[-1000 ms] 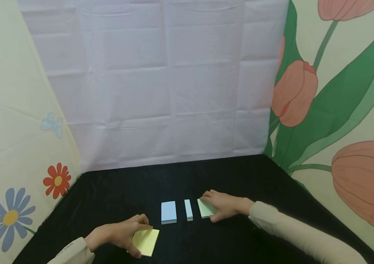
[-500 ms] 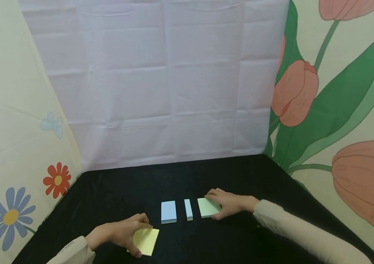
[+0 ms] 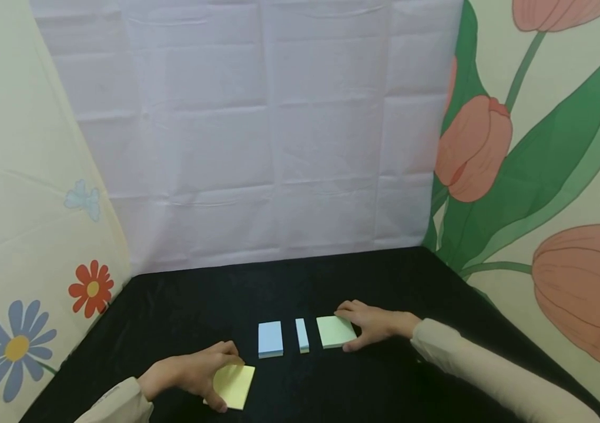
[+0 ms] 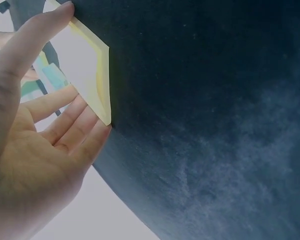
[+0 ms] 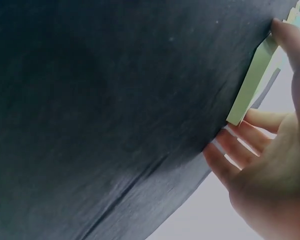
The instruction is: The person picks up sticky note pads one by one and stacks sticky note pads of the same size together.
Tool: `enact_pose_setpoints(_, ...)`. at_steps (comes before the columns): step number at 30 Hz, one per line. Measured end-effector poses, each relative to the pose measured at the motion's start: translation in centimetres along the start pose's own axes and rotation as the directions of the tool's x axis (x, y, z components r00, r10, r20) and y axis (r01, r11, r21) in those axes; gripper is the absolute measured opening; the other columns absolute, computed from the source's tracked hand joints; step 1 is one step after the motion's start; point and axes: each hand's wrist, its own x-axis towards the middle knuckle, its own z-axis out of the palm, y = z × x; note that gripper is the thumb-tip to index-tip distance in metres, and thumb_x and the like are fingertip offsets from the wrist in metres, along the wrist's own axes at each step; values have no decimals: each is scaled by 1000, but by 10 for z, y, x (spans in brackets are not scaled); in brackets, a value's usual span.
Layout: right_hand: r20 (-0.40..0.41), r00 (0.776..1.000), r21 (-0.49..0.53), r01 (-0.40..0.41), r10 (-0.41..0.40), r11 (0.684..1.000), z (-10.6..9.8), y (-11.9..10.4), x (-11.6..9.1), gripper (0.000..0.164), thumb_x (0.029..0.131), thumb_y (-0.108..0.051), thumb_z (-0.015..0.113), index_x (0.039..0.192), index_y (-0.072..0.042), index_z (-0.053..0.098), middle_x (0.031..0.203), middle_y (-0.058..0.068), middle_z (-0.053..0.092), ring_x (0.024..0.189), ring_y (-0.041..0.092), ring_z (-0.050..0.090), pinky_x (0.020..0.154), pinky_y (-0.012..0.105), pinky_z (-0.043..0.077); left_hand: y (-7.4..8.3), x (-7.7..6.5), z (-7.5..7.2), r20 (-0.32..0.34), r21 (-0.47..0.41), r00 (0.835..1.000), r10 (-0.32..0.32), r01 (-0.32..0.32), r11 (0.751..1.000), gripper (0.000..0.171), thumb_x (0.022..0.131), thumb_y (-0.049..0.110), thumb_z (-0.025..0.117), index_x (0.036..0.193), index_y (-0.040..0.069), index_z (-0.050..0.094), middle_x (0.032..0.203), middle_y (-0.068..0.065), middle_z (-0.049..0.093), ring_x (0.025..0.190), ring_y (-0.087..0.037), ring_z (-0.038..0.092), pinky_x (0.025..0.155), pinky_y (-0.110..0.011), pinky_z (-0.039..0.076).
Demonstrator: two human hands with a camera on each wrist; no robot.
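Note:
In the head view, my left hand (image 3: 199, 373) holds a yellow sticky note pad (image 3: 233, 388) on the black cloth. Its thumb is at the near edge and its fingers at the far edge; the left wrist view shows the same yellow pad (image 4: 102, 75) between them. To the right, my right hand (image 3: 374, 326) is at the right end of a pale green sticky note pad (image 3: 334, 331), thumb and fingers spread about its corners. The green pad's side (image 5: 252, 82) shows in the right wrist view. Whether the fingertips touch it, I cannot tell.
Between the hands lie a blue sticky note pad (image 3: 270, 338) and a narrow light-blue pad (image 3: 302, 335), apart from each other. Black cloth (image 3: 278, 288) covers the table. A white sheet (image 3: 257, 129) hangs behind, with flower-patterned cloth (image 3: 559, 176) at the sides.
My right hand has slid a little to the right, uncovering more of the green pad, which stays in place. The left hand and the yellow pad have hardly moved.

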Motion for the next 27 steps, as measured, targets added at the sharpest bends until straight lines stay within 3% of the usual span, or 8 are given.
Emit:
enact_pose_setpoints(9, 41, 992, -6, -119, 119, 993, -2, 2, -9, 90, 70, -67, 54, 135, -8, 34, 137, 7, 29, 122, 24, 30, 92, 43, 32, -1, 1, 0, -5, 32, 1000, 10, -10, 999, 65, 64, 46, 74, 118, 16, 53, 106, 9, 37, 89, -8, 39, 67, -18, 40)
enact_pose_setpoints(27, 52, 987, -16, -153, 153, 988, -2, -3, -8, 89, 70, -66, 55, 134, -7, 36, 138, 8, 31, 123, 26, 31, 94, 43, 30, 0, 2, 2, -3, 25, 1000, -16, 16, 1000, 64, 64, 43, 75, 115, 12, 52, 105, 8, 36, 88, -8, 39, 66, -18, 39)
